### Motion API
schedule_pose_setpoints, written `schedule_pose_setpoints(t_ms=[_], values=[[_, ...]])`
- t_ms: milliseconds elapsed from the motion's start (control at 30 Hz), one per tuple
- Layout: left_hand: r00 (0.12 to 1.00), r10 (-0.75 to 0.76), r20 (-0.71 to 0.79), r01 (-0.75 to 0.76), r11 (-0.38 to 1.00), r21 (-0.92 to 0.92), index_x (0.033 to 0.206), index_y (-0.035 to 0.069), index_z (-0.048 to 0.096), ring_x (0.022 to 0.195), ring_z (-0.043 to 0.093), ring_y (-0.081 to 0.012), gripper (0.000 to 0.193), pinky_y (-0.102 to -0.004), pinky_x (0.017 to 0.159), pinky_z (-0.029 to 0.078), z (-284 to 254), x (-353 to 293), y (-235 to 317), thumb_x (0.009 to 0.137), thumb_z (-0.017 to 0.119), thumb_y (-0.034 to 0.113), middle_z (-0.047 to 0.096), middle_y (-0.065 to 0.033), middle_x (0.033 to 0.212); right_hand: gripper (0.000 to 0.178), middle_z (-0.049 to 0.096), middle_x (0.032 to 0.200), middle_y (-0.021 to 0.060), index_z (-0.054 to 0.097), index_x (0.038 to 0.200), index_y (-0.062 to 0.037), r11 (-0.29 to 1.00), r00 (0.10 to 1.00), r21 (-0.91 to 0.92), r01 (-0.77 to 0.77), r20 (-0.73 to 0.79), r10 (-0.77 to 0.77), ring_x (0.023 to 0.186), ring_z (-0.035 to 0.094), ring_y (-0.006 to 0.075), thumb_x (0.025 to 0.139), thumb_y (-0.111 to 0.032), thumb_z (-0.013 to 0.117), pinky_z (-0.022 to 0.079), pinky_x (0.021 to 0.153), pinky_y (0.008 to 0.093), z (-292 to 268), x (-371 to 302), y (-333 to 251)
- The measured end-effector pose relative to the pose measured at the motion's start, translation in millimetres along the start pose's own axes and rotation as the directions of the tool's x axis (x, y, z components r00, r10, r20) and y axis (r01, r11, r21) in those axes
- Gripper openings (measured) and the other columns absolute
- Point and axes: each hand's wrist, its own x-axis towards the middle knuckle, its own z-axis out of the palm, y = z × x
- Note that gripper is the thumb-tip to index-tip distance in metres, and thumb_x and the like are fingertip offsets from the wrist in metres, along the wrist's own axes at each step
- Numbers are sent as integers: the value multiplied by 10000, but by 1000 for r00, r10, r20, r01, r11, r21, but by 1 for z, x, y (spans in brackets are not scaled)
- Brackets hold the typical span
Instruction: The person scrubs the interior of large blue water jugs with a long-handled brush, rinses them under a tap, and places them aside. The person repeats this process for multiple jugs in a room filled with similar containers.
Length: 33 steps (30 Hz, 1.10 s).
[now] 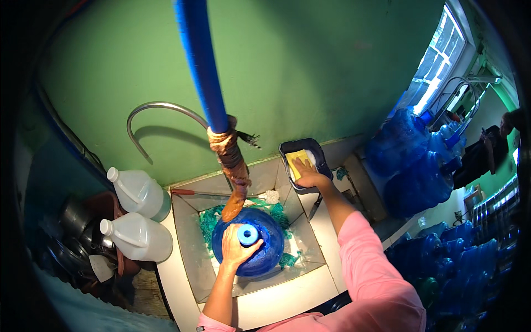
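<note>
A round blue water jug stands upright in the tiled sink, its light blue mouth facing up. My left hand is closed around the jug's neck, thumb to the right of it. To the right of the sink sits a dark tub with something white inside. In it lies a yellow sponge, and my right hand rests on top with its fingers spread over the sponge. Right above the jug hangs a blue hose with a brown wrapped end. Green netting surrounds the jug's base.
Two white plastic gallon bottles stand left of the sink. A curved metal faucet and a red-handled brush are behind the jug. Pots crowd the far left. Several blue jugs fill the right; another person stands beyond.
</note>
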Motion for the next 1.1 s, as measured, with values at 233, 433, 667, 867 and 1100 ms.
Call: schedule_pose_setpoints(t_ms=[233,433,667,867,1100], values=[[972,-214,-100,214,977,-7,1405,12,430,1158,532,-377,952,-481,1033,407,19,-42,-23,648,894,354,598,-188,1240,751,446,1421,188,459,1397,-92,988,983,79,-134,137,123,1280,475,353,716,-217,751,420,1059,429,26,32,21],[793,-515,-325,417,848,-327,1452,20,392,1298,445,-383,931,-474,1146,285,51,-26,51,701,879,275,579,-170,1323,332,717,1000,78,647,1090,10,-247,947,920,-305,319,22,887,704,238,838,-201,696,569,817,353,-35,-3,4],[984,135,119,-101,961,-256,1296,39,556,1237,526,-331,749,-449,1071,376,58,-49,-41,701,853,383,592,-157,1284,516,596,1265,168,619,1217,-64,597,764,500,628,-248,-596,1237,557,347,765,-271,759,404,1097,498,7,-173,-163],[834,-318,450,530,240,-813,1350,89,494,1241,527,-281,592,-422,1063,428,94,-44,-47,870,698,369,542,-117,1342,297,655,840,80,675,820,-85,711,710,79,699,-193,-677,839,651,284,657,-294,810,489,798,446,26,-150,-181],[979,131,154,-60,915,-398,1018,83,652,953,636,-326,530,-431,918,452,20,-45,-11,623,894,342,660,-113,968,415,641,1246,184,625,1253,-42,848,877,230,478,-77,-474,1172,604,337,927,-298,650,471,998,411,90,-130,-109]])
